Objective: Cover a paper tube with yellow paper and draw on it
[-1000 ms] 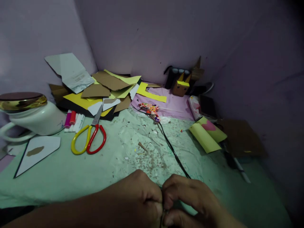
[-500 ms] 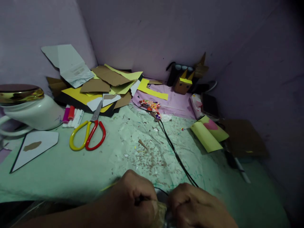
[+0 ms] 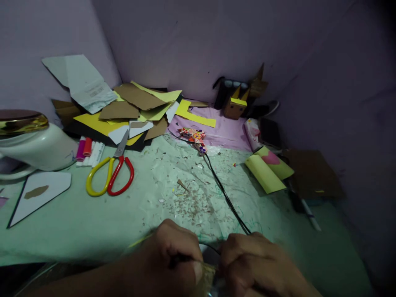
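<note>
At the table's near edge my left hand [image 3: 175, 255] is closed, thumb pressed against the curled fingers. It pinches a crumpled, brownish see-through piece, perhaps plastic film or tape [image 3: 208, 277]. Close by on the right, my right hand [image 3: 260, 264] is also closed, its fingers curled at the other side of that piece. A shiny bit shows between the two hands. The lower part of the piece is cut off by the frame, and its exact kind cannot be made out.
Scissors [image 3: 119, 173] with yellow and red handles lie left, near markers [image 3: 89, 152] and a white mug [image 3: 46, 148]. A patterned glue gun [image 3: 196, 138] trails a black cord [image 3: 225, 194]. Paper and cardboard scraps [image 3: 139, 99] pile behind. A small cardboard figure [image 3: 235, 108] stands at the back.
The camera view has shifted slightly, so table items appear a little further left. My right hand has moved slightly away from my left; both stay closed around the see-through piece.
</note>
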`<state>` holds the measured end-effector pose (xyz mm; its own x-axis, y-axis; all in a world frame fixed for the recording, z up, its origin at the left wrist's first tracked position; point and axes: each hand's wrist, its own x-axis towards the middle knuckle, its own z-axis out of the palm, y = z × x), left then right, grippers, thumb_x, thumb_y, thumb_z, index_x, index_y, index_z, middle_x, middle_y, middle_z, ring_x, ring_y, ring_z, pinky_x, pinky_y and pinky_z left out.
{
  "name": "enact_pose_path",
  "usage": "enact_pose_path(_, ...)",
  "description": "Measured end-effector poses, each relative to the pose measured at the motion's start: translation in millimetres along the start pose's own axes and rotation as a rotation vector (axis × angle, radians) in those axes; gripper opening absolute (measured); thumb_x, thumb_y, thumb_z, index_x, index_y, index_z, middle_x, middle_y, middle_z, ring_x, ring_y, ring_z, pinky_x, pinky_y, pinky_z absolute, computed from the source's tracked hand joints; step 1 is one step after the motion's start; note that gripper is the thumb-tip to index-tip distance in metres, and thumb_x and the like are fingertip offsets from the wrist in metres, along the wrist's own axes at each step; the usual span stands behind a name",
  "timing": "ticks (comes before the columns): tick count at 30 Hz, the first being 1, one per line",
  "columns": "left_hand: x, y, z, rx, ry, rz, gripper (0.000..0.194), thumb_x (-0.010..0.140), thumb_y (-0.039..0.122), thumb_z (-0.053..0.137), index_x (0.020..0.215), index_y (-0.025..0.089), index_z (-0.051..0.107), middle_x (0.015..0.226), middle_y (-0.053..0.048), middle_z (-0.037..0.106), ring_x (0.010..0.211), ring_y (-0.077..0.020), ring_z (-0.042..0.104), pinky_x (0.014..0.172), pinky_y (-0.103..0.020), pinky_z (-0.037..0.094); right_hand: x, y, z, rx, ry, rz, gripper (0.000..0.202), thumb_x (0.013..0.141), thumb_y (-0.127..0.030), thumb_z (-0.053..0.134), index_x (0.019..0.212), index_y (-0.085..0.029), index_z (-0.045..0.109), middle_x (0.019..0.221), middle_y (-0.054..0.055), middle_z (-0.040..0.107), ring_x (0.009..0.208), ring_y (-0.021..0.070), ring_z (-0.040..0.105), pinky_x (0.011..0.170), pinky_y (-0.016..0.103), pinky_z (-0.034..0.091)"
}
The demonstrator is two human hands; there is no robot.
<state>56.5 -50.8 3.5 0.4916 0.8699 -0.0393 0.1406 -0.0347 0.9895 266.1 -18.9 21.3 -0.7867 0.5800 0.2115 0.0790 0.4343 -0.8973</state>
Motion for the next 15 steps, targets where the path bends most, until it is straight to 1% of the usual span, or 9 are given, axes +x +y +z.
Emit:
enact_pose_path(2, -0.1, 1.6, 0.1, 0.028, -0.010, 0.019, 0.016, 0.068, 0.018, 0.043, 0.052, 0.020, 0.040, 0.050, 0.005, 0.040, 0.047, -0.0088, 0.039, 0.047, -0.023, 0.029, -0.1, 1.8, 0.3, 0.015, 0.013, 0.004, 0.031, 0.095, -0.038, 0.049, 0.075, -0.019, 0.063, 0.073, 0.003, 0.064, 0.067, 0.0114, 0.063, 0.062, 0.019, 0.048)
enact_pose_path(4, -0.1, 2.9, -0.6, 0.068, -0.026, 0.020, 0.016, 0.070, 0.017, 0.043, 0.054, 0.021, 0.040, 0.050, 0.005, 0.039, 0.048, -0.0089, 0.038, 0.047, -0.023, 0.029, 0.2, 3.2, 0.6, 0.028, 0.032, 0.024, 0.028, 0.094, -0.036, 0.053, 0.075, -0.019, 0.065, 0.072, 0.003, 0.066, 0.066, 0.0105, 0.064, 0.061, 0.018, 0.048)
enact_pose_path(7, 0.6, 6.1, -3.6, 0.117, -0.093, -0.012, 0.019, 0.074, 0.016, 0.043, 0.056, 0.021, 0.041, 0.052, 0.006, 0.040, 0.049, -0.0087, 0.039, 0.047, -0.021, 0.030, 2.0, 3.9, 1.0, 0.020, 0.110, 0.049, 0.020, 0.085, -0.031, 0.068, 0.070, -0.017, 0.067, 0.066, 0.001, 0.066, 0.060, 0.0087, 0.065, 0.056, 0.014, 0.047)
enact_pose_path(9, 1.3, 9.5, -6.4, 0.152, -0.142, -0.027, 0.022, 0.079, 0.018, 0.043, 0.057, 0.021, 0.040, 0.054, 0.005, 0.041, 0.052, -0.0089, 0.042, 0.050, -0.021, 0.032, 3.6, 3.2, 1.2, 0.004, 0.157, 0.085, 0.020, 0.078, -0.029, 0.075, 0.065, -0.017, 0.066, 0.061, -0.001, 0.065, 0.055, 0.0078, 0.064, 0.052, 0.013, 0.046)
enact_pose_path(12, 1.6, 15.6, -9.6, 0.180, -0.182, -0.015, 0.024, 0.080, 0.019, 0.044, 0.057, 0.021, 0.037, 0.055, 0.005, 0.041, 0.054, -0.0098, 0.044, 0.053, -0.022, 0.034, 6.4, 0.9, 0.9, -0.027, 0.165, 0.140, 0.021, 0.075, -0.029, 0.077, 0.063, -0.016, 0.065, 0.059, -0.002, 0.064, 0.053, 0.0069, 0.062, 0.050, 0.013, 0.043)
enact_pose_path(15, 0.6, 21.5, -10.2, 0.168, -0.177, -0.030, 0.024, 0.079, 0.019, 0.043, 0.056, 0.021, 0.035, 0.053, 0.005, 0.040, 0.053, -0.0104, 0.042, 0.052, -0.022, 0.034, 10.0, -1.7, -0.8, -0.068, 0.154, 0.195, 0.023, 0.073, -0.027, 0.079, 0.061, -0.017, 0.063, 0.057, -0.004, 0.063, 0.054, 0.0068, 0.059, 0.050, 0.014, 0.042)
